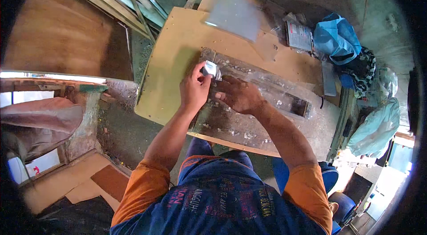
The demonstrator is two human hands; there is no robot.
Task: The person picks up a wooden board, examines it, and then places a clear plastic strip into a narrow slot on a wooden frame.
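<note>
My left hand (194, 88) grips a small shiny silvery-white piece (210, 68) between thumb and fingers, near the far left end of a worn wooden board (231, 124). What kind of thing it is, I cannot make out. Just right of it lies my right hand (241, 94), palm down with fingers stretched toward the piece, resting on the board and a long sheet of clear film (271, 84). Part of that film under the fingers is hidden. White specks dot the board's dark surface.
The board lies on a tan tabletop (167, 61). A translucent sheet (233, 17) sits at the far side. Toward the right are a flat printed box (299, 36), a blue bag (337, 39) and a pale plastic bag (376, 128). Wooden planks (102, 1) lean at the back left.
</note>
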